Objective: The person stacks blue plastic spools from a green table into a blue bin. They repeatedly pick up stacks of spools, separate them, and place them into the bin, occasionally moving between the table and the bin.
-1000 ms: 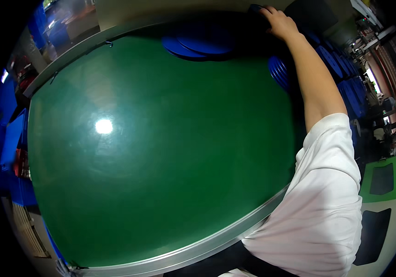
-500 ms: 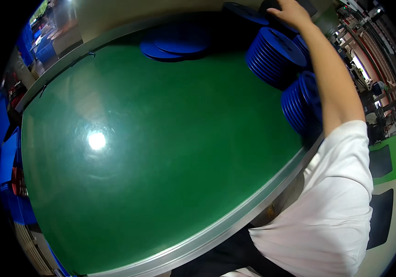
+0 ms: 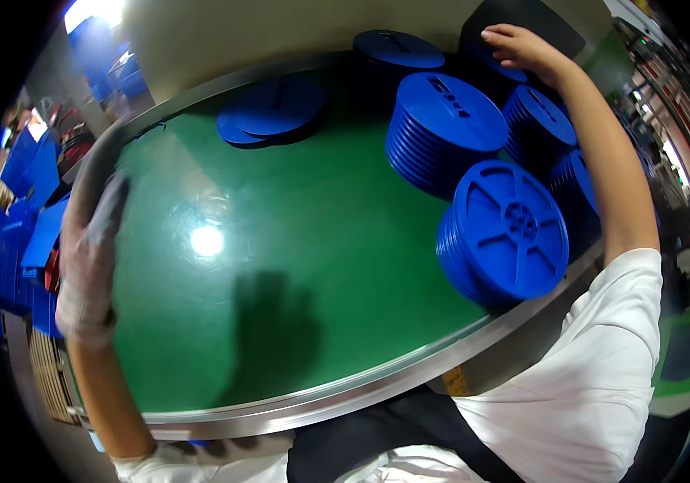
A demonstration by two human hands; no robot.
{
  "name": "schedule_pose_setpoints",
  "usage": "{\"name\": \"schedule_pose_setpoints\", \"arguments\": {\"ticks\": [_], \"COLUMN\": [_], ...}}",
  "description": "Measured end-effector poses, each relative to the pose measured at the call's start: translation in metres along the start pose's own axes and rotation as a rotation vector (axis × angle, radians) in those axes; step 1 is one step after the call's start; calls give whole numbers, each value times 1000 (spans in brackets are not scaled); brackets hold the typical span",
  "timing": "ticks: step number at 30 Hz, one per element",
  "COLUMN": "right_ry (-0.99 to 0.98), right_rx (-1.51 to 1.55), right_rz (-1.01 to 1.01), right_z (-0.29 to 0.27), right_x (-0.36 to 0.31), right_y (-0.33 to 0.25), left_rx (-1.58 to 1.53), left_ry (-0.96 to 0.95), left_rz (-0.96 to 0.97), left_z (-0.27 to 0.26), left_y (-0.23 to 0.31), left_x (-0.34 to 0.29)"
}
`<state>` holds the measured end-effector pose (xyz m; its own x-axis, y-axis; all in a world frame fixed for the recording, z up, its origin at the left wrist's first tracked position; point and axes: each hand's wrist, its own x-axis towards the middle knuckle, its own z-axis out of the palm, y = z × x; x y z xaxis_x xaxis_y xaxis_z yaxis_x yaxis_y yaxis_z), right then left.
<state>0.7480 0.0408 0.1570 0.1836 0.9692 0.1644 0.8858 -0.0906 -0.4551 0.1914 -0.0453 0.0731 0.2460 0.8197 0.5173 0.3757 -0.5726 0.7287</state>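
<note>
My right hand [image 3: 522,50], bare, is at the far right above a dark-shaded stack of blue discs [image 3: 496,66]. Its fingers point left, slightly bent, with nothing visible in them; contact with the stack cannot be made out. My left hand [image 3: 89,262], in a pale glove with a greyish finger area, hangs over the table's left edge, fingers stretched out and somewhat blurred. A tall stack of blue round plastic discs [image 3: 451,113] stands at the right. In front of it leans another stack, its spoked hub face [image 3: 514,229] turned toward me.
The green table [image 3: 345,266] has a metal rim [image 3: 345,394]. Two flat blue discs [image 3: 276,109] overlap near the far edge. More disc stacks [image 3: 540,115] stand at the right, another [image 3: 397,50] at the back. Blue bins [image 3: 43,241] are beyond the left edge.
My left hand has come into view at the left, casting a shadow on the table. My view has shifted, showing more of the right-hand stacks. My right hand stays over the back right.
</note>
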Motion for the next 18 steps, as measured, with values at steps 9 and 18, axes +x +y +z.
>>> {"name": "schedule_pose_setpoints", "arguments": {"ticks": [9, 18], "right_ry": [-185, -418], "right_rx": [548, 974], "right_rz": [264, 311], "right_z": [62, 90], "right_x": [79, 104], "right_y": [46, 52], "left_rx": [-217, -411], "left_ry": [-257, -160], "left_rz": [-205, -259], "left_z": [226, 311], "left_y": [-15, -59], "left_x": [176, 214]}}
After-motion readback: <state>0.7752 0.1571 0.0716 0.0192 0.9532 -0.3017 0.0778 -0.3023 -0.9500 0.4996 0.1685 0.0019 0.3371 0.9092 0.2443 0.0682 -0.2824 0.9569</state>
